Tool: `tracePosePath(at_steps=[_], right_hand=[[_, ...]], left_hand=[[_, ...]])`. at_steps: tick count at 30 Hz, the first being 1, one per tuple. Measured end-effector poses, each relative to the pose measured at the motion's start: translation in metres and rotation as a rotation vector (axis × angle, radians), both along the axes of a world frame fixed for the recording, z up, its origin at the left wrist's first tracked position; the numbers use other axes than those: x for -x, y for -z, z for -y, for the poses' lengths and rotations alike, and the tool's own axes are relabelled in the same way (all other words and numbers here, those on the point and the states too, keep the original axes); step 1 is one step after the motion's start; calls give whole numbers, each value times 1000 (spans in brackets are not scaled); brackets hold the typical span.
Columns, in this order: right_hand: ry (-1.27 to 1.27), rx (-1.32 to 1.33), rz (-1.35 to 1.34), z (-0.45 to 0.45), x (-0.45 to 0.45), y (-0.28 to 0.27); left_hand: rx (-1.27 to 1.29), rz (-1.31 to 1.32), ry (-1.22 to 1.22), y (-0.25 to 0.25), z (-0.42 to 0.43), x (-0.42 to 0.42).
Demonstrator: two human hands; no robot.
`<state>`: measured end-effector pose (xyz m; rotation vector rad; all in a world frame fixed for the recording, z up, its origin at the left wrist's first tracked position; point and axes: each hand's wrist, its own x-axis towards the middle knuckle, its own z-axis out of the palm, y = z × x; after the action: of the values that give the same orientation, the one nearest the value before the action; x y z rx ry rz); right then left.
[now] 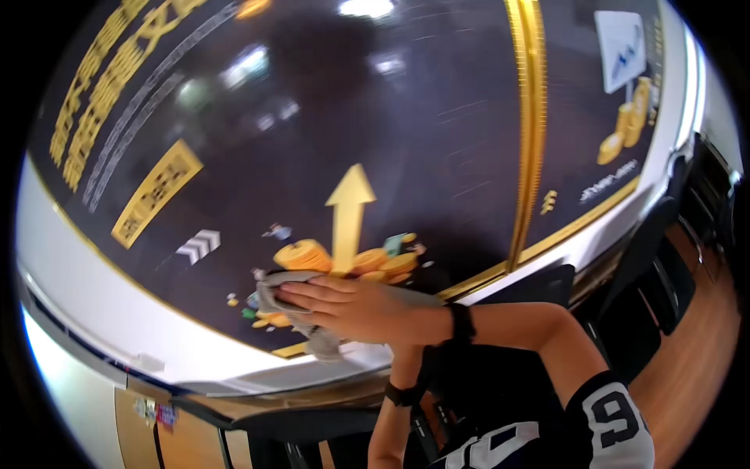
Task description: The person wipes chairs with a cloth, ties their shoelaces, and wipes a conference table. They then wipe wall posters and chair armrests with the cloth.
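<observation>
My right hand (336, 303) comes in from the right with a black band round its wrist. Its fingers lie extended on a crumpled grey cloth (320, 344), which is bunched round the fingertips and held against the lower part of a dark printed panel (437, 180). Beside the cloth, the panel shows printed gold coins (303, 255) and a gold arrow (351, 207). My left hand (406, 361) reaches up from the bottom, also with a wrist band, and is mostly covered by the right hand and wrist; its fingers are hidden.
A gold strip (533, 133) runs down the panel on the right. White edging (156, 313) borders the panel below. Black chairs (664, 273) stand on a wooden floor (691, 344) at the right. More dark furniture (312, 422) and wooden surfaces show at the lower left.
</observation>
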<state>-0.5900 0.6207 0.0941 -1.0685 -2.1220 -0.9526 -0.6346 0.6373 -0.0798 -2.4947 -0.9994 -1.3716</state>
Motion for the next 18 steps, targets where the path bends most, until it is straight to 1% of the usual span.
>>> tracePosePath(at_steps=[3, 5, 6, 7, 8, 9, 11, 12, 13, 15, 16, 17, 18], right_hand=[[120, 91, -12, 36, -69, -1], [212, 13, -44, 61, -117, 1], [266, -27, -56, 75, -138, 1], [331, 10, -107, 88, -155, 1], [390, 45, -132, 99, -169, -1], [446, 80, -158, 110, -181, -2], [535, 54, -177, 127, -198, -8], [577, 41, -185, 135, -206, -13], [640, 55, -242, 144, -212, -20], [748, 82, -357, 160, -226, -34], [832, 41, -378, 164, -241, -34], [865, -31, -404, 167, -258, -32], [830, -89, -482, 170, -274, -31]], left_hand=[[-46, -83, 144, -2, 23, -51], [-91, -85, 225, -10, 32, -82], [-116, 23, 328, -14, 36, -97], [-135, 137, 433, -23, 43, -114], [-73, 183, 452, -34, 50, -129], [-104, 167, 450, -50, 59, -140], [-165, 133, 434, -74, 75, -155], [-165, 92, 397, -76, 82, -163], [-150, 2, 377, -58, 78, -172], [-274, -25, 230, -37, 77, -190], [-288, 18, 264, -47, 81, -196], [-237, -30, 264, -60, 90, -197], [-214, -75, 302, -68, 95, -199]])
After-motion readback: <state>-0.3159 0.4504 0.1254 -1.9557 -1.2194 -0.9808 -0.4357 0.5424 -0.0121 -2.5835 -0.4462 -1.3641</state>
